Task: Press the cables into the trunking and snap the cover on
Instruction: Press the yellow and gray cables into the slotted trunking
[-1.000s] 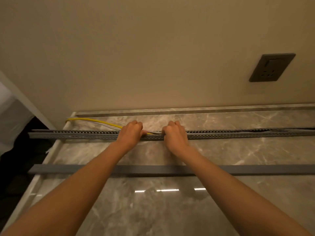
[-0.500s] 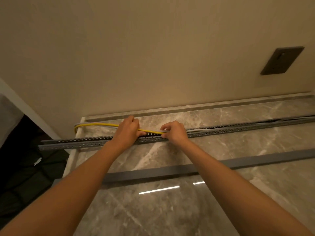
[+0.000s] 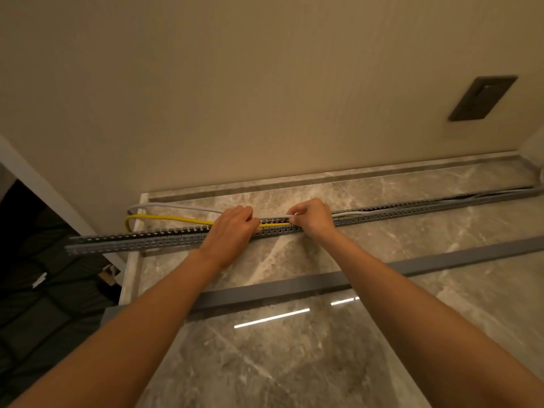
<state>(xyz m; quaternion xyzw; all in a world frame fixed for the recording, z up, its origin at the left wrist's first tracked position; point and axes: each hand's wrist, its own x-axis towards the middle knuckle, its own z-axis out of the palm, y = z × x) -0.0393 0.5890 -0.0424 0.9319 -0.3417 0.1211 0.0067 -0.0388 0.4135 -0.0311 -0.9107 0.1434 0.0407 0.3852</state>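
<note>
A long grey slotted trunking (image 3: pixel 147 240) lies across the marble counter, its left end jutting past the counter's edge. A yellow cable (image 3: pixel 176 218) and a grey cable (image 3: pixel 176 206) loop out behind its left part and run into it between my hands. My left hand (image 3: pixel 229 231) and my right hand (image 3: pixel 312 217) sit close together over the trunking's middle, fingers pinched on the cables at the channel's top. To the right the cables lie inside the trunking. The flat grey cover (image 3: pixel 294 288) lies loose on the counter, nearer to me, under my forearms.
A beige wall rises just behind the counter (image 3: pixel 294 363), with a dark socket plate (image 3: pixel 482 97) at the upper right. The counter's left edge (image 3: pixel 129 275) drops to a dark area. A low marble upstand (image 3: pixel 323 179) runs along the back.
My view has swung left and down. The hands went from pressing flat on the trunking to pinching the cables, and the grey cable's loop now shows beside the yellow one.
</note>
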